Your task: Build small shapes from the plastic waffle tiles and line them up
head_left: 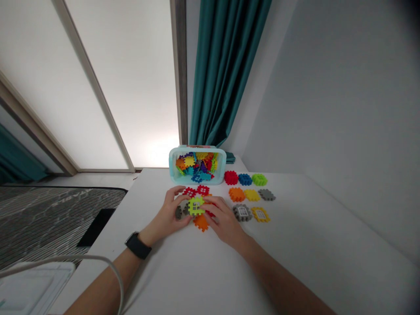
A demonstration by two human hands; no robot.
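White-walled room, with a teal curtain (223,65) hanging beside frosted sliding doors (131,87); your white table (278,245) runs ahead of you, with a dark striped surface (49,218) off to the left. Your left hand (167,214), a black smartwatch (138,245) on its wrist, and your right hand (225,221) close from both sides on a lime-green window block (196,205), your fingers (213,203) gripping its edges just above the table. A grey block (179,212) sits against your left hand, an orange block (201,222) lies just nearer you, and two red blocks (196,190) lie just beyond. Farther off stands a pale aqua bin (197,165) heaped with mixed blocks. To your right, three short rows of sorted blocks (249,194) lie flat on the table.
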